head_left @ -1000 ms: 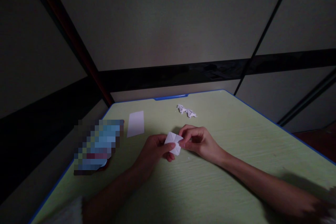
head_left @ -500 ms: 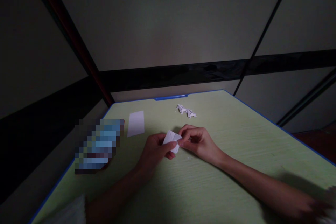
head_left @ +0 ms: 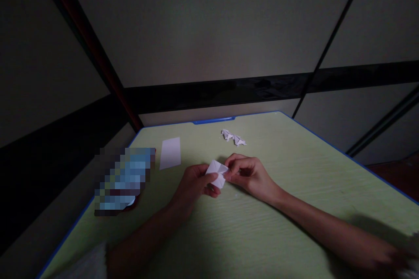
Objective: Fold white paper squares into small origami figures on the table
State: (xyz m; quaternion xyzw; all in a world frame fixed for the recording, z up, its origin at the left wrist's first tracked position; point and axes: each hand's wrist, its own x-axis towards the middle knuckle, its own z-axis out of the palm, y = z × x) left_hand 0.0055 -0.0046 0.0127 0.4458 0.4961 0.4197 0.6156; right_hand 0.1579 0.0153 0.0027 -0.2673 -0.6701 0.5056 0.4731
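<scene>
The left hand [head_left: 194, 183] and right hand [head_left: 249, 172] are grasping a creased paper [head_left: 220, 171] in their fingers [head_left: 214, 191], while two folded figures [head_left: 239, 140] are lying farther off on the surface [head_left: 268, 235].

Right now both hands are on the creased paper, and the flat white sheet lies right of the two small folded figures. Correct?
Not quite: in the head view, the flat white sheet lies left of the two small folded figures. The rest holds: left hand and right hand are both on the creased paper.
</scene>
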